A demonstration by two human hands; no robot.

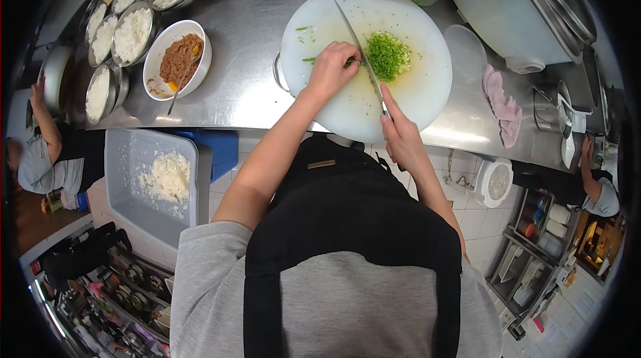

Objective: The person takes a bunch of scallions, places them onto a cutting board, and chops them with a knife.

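My right hand (pixel 400 132) is wrapped round the handle of a kitchen knife (pixel 360 51), whose long blade points away across a round white cutting board (pixel 427 101). Curled fingers of my left hand (pixel 334 67) press a small bunch of green onions (pixel 309 60) onto the board, fingertips close beside the blade. To the right of the blade lies a heap of chopped green onion (pixel 388 55). A few loose green bits (pixel 304 29) are scattered at the board's upper left.
Left on the steel counter (pixel 247 44) stand a white bowl (pixel 150 67) of brown mince with a spoon and several bowls of rice (pixel 132 32). A grey tub (pixel 120 177) holds more rice. Right are a pink cloth (pixel 502 105) and a large pale container (pixel 494 11). Other people (pixel 50 151) stand at both sides.
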